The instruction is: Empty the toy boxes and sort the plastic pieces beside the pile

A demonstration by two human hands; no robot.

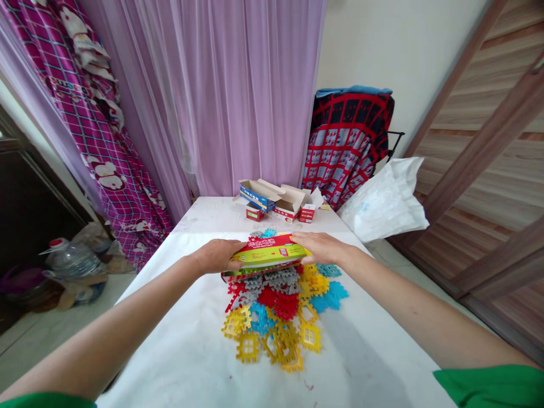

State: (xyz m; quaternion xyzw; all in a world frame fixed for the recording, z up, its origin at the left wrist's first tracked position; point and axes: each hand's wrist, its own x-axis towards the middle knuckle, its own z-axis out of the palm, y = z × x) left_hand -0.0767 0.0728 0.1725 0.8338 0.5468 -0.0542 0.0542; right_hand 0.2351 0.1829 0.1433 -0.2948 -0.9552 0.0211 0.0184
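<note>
The left grip [217, 255] and right grip [321, 247] clasp a red-and-green box [268, 253], its long axis crosswise. Both partly hide its ends.

Glossy cardboard box [272, 253], plastic pieces [286, 306] (smooth-looking), cloth curtain [255, 96], wood-grained door [497, 170]

The head view looks forward and down over the nearby table [170, 328].
</note>
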